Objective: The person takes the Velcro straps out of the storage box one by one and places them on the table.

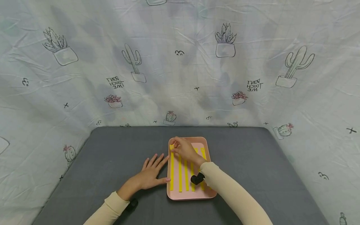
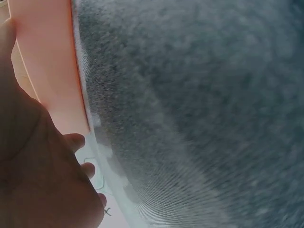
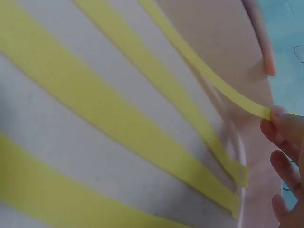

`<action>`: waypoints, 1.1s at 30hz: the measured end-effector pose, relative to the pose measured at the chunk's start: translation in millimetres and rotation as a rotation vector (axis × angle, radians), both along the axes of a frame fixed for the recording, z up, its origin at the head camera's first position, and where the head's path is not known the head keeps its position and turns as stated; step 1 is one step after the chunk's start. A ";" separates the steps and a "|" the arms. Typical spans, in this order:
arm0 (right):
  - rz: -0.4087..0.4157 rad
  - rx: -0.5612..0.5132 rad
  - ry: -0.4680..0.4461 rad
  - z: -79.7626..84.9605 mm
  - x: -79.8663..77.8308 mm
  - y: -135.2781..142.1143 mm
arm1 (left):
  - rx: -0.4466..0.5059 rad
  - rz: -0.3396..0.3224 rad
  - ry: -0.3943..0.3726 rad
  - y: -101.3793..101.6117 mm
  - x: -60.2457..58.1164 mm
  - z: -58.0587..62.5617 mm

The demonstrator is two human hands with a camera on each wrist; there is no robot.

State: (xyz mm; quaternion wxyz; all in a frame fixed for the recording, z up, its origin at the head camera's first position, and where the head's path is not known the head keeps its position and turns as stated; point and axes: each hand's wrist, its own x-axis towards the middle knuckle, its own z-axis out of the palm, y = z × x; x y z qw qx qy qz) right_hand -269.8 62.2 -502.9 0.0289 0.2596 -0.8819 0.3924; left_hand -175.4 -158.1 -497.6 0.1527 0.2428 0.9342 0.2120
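Tray: smooth pink rectangle, rounded corners, raised rim, set just below the middle of the head view.
Yellow strips: flat, matte and narrow, lying lengthwise in rows across the tray's pale floor.
Leftmost strip: thin and pliant, its end curving up off the tray, right of centre in the right wrist view.
Right hand: thumb and forefinger pinched that raised end, over the tray's upper left.
Left hand: fingers were spread, thumb tip at the tray's left rim.
Tabletop: grey, fine-grained.
Backdrop: creased, cactus-printed cloth, filling the upper half.
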 end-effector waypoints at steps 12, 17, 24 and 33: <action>0.000 -0.132 -0.103 25.5 9.1 -1.1 | 0.007 -0.021 0.042 -5.7 -3.0 0.0; 0.005 -0.167 -0.106 33.5 11.1 1.1 | -0.007 -0.020 0.016 -6.7 -4.4 -2.5; 0.019 -0.236 -0.073 44.8 12.3 4.8 | -0.018 -0.028 -0.015 -6.1 -4.0 5.3; 0.028 -0.292 -0.118 62.4 15.2 8.9 | -0.047 -0.023 -0.025 -3.1 -4.8 8.2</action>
